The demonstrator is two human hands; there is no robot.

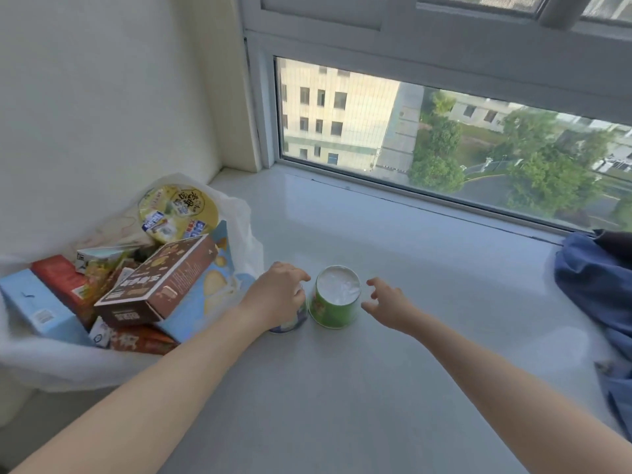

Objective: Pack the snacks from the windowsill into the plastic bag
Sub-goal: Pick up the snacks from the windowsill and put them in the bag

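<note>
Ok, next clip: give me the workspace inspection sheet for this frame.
Surface: pale windowsill, mostly bare.
Job's things: green cup upside down on the sill; a second cup under the left hand; plastic bag at left already holds a brown box, a yellow bowl and more packets.
Clutter: blue cloth at right.
Grippers: left hand covers the second cup; right hand open beside the green cup, apart.
Cables: nothing seen.
Surroundings: window, buildings and trees outside.

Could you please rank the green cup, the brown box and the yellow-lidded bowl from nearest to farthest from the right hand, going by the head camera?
From the right hand:
1. Green cup, just to its left on the windowsill.
2. Brown box, farther left, on top of the bag's contents.
3. Yellow-lidded bowl, at the bag's back, near the wall.
</note>
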